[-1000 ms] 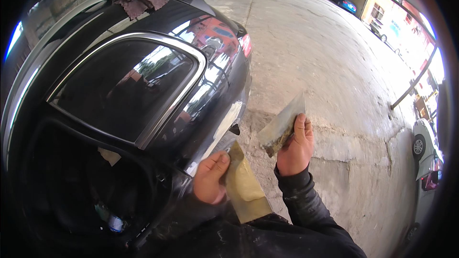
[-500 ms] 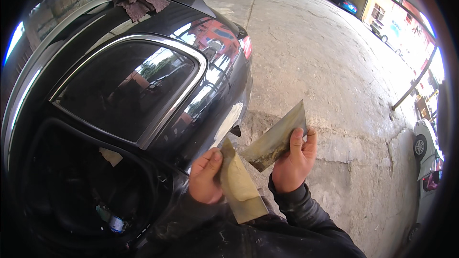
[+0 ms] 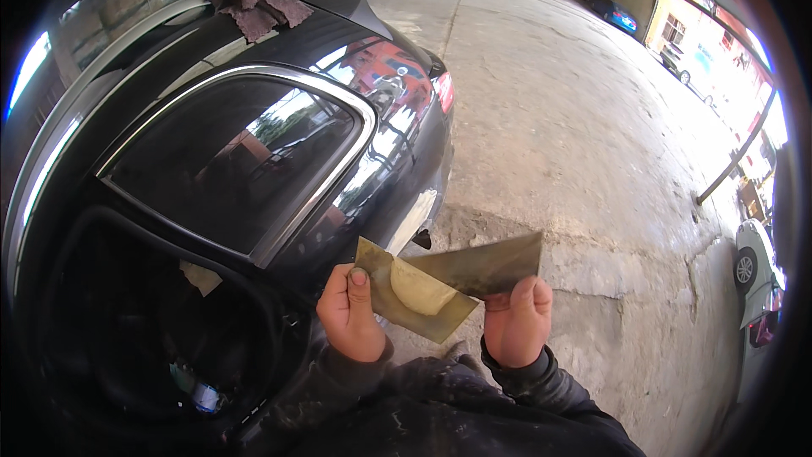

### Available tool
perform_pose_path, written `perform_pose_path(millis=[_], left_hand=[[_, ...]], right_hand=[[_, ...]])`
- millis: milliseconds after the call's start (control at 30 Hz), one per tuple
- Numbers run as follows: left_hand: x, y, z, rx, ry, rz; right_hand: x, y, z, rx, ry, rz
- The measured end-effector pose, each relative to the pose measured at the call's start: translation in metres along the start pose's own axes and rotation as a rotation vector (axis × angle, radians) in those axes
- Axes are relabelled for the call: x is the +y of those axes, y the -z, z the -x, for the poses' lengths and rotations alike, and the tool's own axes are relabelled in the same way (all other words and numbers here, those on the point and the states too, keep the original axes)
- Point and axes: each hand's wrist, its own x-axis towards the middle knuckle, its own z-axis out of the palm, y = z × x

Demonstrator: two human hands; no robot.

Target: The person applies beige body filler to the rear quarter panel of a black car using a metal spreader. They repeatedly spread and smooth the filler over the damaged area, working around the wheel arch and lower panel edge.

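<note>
My left hand point(image 3: 351, 313) pinches the left end of a flat filler spreader point(image 3: 440, 326), its thumb on top. A smooth mound of beige body filler point(image 3: 420, 288) lies on that spreader. Closed on a second, darker spreader point(image 3: 495, 262), my right hand point(image 3: 518, 317) grips it by its lower right edge. The two sheets meet over the filler, the darker one's left end partly behind the filler. Just beyond them, a pale filled patch point(image 3: 414, 218) covers the lower rear side of the black car point(image 3: 393, 161).
A purple-brown rag point(image 3: 254, 4) rests on the car's roof. The rear door is open at left, with a can point(image 3: 205, 398) inside. Concrete floor point(image 3: 575, 152) stretches away to the right. Parked vehicles stand at the back, and a white car point(image 3: 753, 279) at far right.
The left spreader has tilted from nearly upright to flatter, showing its filler. The right spreader has swung down to near level and come against the filler. Both hands have turned.
</note>
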Motion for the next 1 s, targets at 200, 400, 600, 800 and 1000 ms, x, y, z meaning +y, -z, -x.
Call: perform_pose_path(millis=[200, 400, 600, 800, 1000], left_hand=[[0.016, 0.013, -0.012, 0.071, -0.032, 0.048], [0.022, 0.013, -0.014, 0.199, -0.128, -0.135], [0.022, -0.009, 0.004, 0.167, -0.254, -0.3], [0.013, -0.009, 0.008, -0.044, -0.322, -0.555], [0.001, 0.003, 0.003, -0.384, -0.433, -0.803]], right_hand=[[-0.002, 0.032, 0.011, -0.31, -0.195, 0.756], [0.006, 0.034, 0.016, 0.107, -0.012, 0.69], [0.023, 0.007, 0.005, 0.233, -0.174, 0.427], [0.034, 0.002, 0.004, 0.27, -0.183, 0.485], [0.041, 0.003, -0.008, 0.334, -0.179, 0.336]])
